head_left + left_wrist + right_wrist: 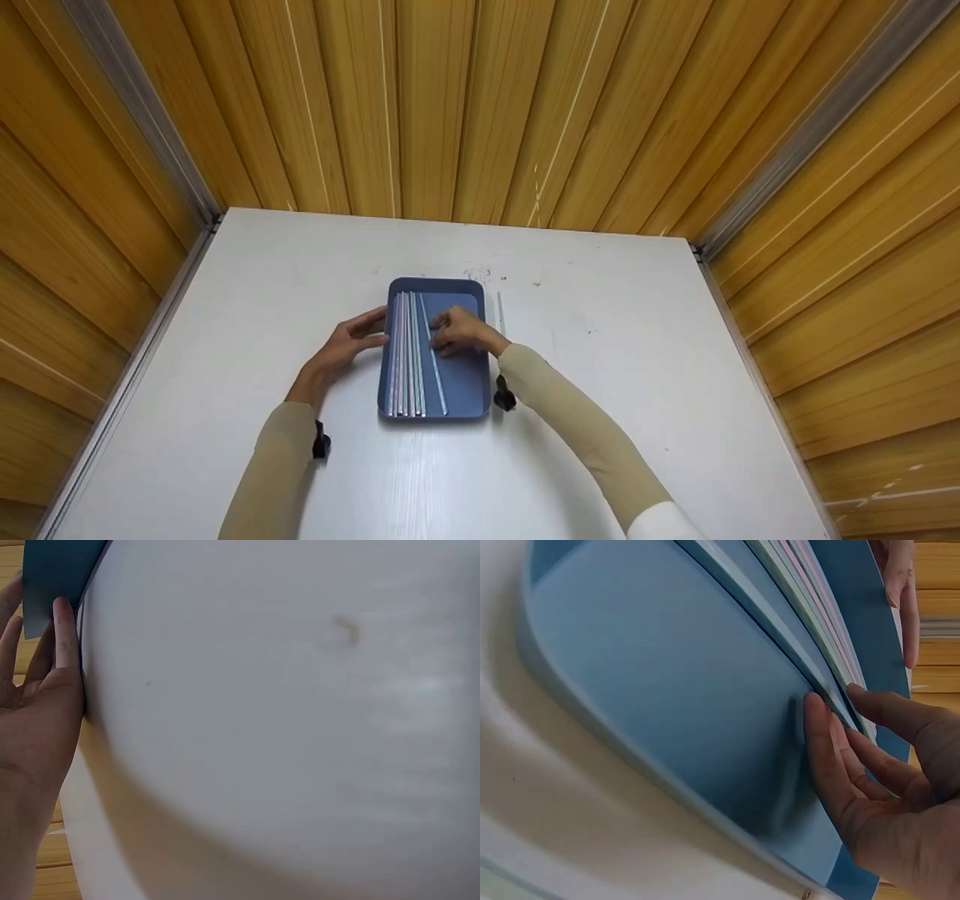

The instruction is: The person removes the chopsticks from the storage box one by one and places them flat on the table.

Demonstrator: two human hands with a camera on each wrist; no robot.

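Note:
In the head view a blue tray point(469, 386) stands lengthwise, with a row of several pale straws point(405, 360) along its left side. Apart from that row, one light blue straw point(437, 379) lies at a slant. My right hand point(459, 331) reaches over the tray's right rim and pinches this straw, its thumb and fingertips point(812, 701) on either side of it in the right wrist view. My left hand point(349, 343) rests with extended fingers against the tray's outer left wall; its thumb lies along the blue wall point(64, 574) in the left wrist view.
On the white table point(600, 360), another pale straw point(500, 311) lies just right of the tray, partly hidden by the right wrist. Wood-patterned walls point(435, 112) enclose the table at the back and both sides.

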